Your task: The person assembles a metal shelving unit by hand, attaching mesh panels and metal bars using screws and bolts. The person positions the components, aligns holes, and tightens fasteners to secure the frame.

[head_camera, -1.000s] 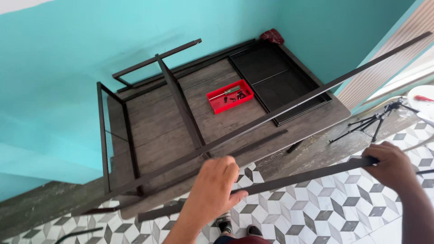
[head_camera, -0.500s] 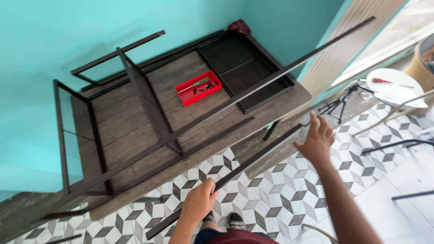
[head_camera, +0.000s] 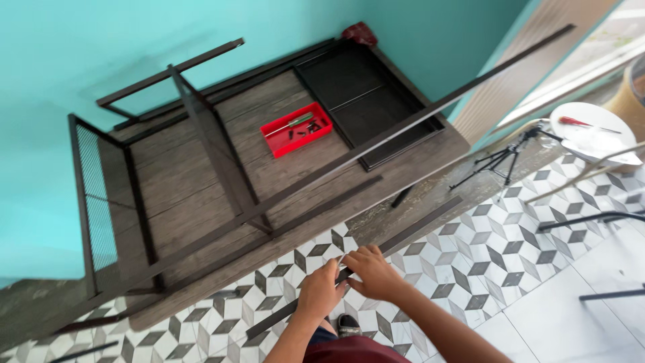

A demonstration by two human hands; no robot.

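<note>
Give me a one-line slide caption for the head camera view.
Both hands, left hand and right hand, grip a dark metal bar above patterned floor tiles, beside an upturned wooden table.

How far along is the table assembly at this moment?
Done: dark metal frame stands on the upturned grey wooden tabletop. In hand: left hand and right hand both grip a long dark metal bar over the floor. Left: that bar is unattached; screws remain in the red tray.

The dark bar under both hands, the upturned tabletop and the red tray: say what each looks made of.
Dark bar: likely metal, matte black paint; thin, straight, hard-edged.
Tabletop: wood or wood-look board, grey-brown with visible grain; which one is unclear.
Red tray: probably plastic; uniform bright colour, moulded rim.
</note>
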